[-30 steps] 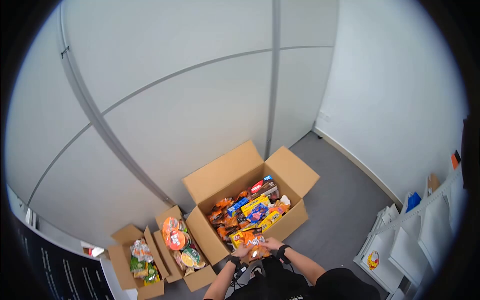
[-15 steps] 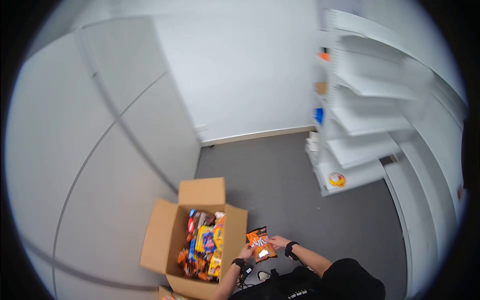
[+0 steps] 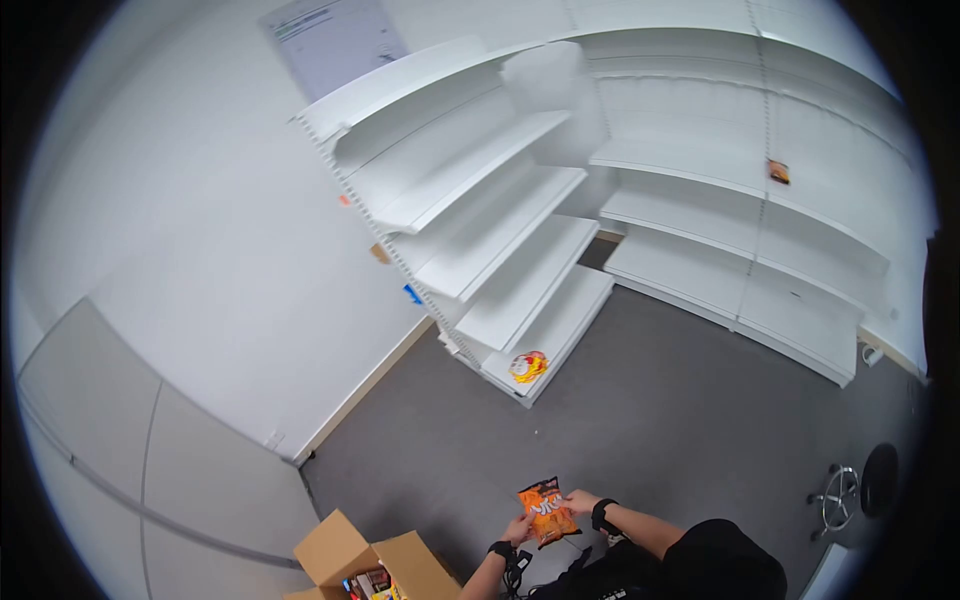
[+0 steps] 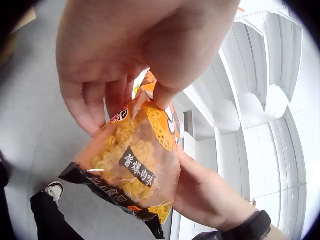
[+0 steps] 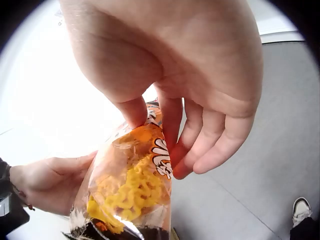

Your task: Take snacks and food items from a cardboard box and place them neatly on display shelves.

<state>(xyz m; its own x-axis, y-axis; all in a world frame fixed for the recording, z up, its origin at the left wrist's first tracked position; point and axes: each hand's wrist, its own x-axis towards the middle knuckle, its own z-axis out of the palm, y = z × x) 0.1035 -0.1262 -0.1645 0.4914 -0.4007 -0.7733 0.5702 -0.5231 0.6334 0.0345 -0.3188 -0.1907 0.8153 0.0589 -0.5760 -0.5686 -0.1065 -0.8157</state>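
An orange snack bag [image 3: 548,512] with black ends is held in front of the body by both hands. The left hand [image 3: 518,528] grips its left side and the right hand [image 3: 580,502] pinches its right edge. Seen from the left wrist, the left hand [image 4: 145,45] has its thumb on the front of the bag [image 4: 135,165] and its fingers behind. In the right wrist view, the thumb and index finger of the right hand [image 5: 175,65] pinch the bag [image 5: 132,180], yellow snacks showing through its clear part.
White shelving [image 3: 530,290] stands ahead, with a red and yellow packet [image 3: 529,366] on a bottom shelf. A small brown packet [image 3: 778,172] sits on the shelves at right. An open cardboard box [image 3: 415,568] with packets is at lower left; a wheeled stool [image 3: 878,490] is at right.
The view has swung right, from the boxes to the shelves. Both hands have lifted the orange bag away from the large box and now hold it over the floor.
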